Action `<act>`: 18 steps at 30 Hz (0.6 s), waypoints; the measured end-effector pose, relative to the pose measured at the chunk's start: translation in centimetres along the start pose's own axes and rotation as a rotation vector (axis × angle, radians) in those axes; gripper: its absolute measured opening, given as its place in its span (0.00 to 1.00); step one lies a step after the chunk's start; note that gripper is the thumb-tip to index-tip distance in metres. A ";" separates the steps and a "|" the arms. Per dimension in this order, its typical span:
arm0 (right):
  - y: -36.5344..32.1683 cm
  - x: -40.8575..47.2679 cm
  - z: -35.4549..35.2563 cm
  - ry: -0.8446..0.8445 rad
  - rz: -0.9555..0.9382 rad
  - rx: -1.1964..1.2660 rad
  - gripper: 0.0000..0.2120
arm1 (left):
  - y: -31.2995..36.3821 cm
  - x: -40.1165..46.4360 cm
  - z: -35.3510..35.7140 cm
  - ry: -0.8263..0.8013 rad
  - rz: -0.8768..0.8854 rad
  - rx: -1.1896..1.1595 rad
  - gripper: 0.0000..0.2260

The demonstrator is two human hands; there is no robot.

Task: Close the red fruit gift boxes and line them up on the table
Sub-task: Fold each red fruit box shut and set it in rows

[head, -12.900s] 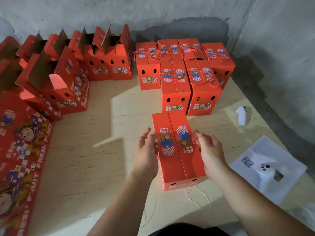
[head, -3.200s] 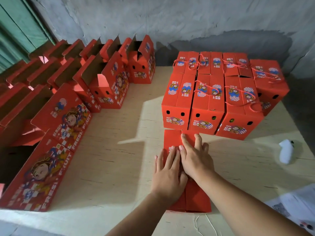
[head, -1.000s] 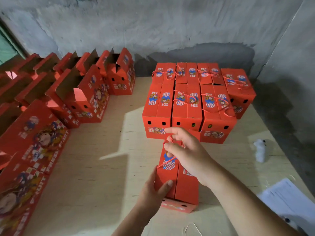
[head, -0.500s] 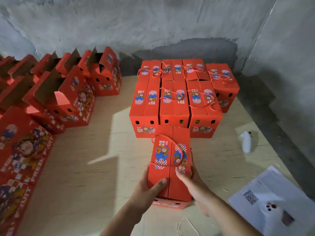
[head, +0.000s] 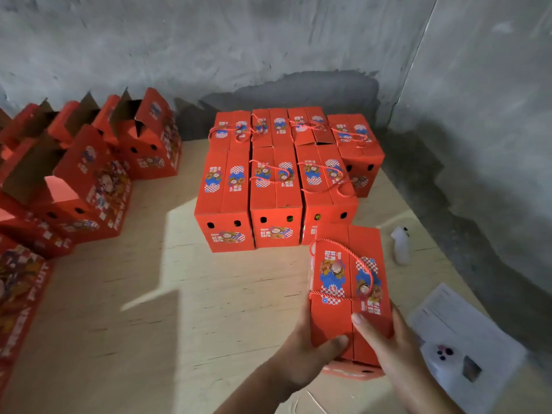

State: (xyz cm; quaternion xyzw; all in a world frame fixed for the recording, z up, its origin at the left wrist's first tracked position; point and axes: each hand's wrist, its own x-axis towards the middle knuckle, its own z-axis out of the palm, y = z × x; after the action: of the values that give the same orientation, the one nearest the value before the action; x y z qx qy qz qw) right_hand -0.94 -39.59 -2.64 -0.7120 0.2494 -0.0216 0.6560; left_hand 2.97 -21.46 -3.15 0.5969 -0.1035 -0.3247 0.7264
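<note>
I grip the closed red cardboard gift box with both hands, left hand and right hand clasping its near end, thumbs on top. It sits just before the closed boxes on the pale plywood table, beneath rough grey concrete walls.

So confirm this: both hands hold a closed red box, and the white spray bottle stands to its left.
Wrong side. In the head view the white spray bottle stands right of the closed red box, which the left hand and right hand do hold.
</note>
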 end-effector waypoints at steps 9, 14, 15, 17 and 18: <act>-3.5 6.8 -7.0 0.042 -0.028 0.107 0.25 | 4.0 10.1 3.5 -0.169 -0.057 0.095 0.46; -6.7 13.0 -8.3 0.016 -0.074 0.106 0.25 | 7.6 15.9 3.1 -0.116 -0.071 0.074 0.42; -7.1 14.2 -8.3 0.008 -0.080 0.096 0.25 | 8.2 17.0 2.9 -0.118 -0.073 0.074 0.42; -7.6 16.3 -8.3 0.013 -0.081 0.105 0.25 | 9.0 18.8 2.4 -0.121 -0.059 0.087 0.42; -7.8 17.3 -8.3 0.013 -0.074 0.117 0.25 | 9.3 19.6 2.2 -0.117 -0.053 0.097 0.41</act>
State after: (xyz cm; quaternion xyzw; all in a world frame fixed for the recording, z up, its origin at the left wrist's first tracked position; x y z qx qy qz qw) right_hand 13.73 -53.78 0.72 -0.6810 0.2254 -0.0647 0.6937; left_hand 20.06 -34.20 1.46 0.6137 -0.1456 -0.3728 0.6806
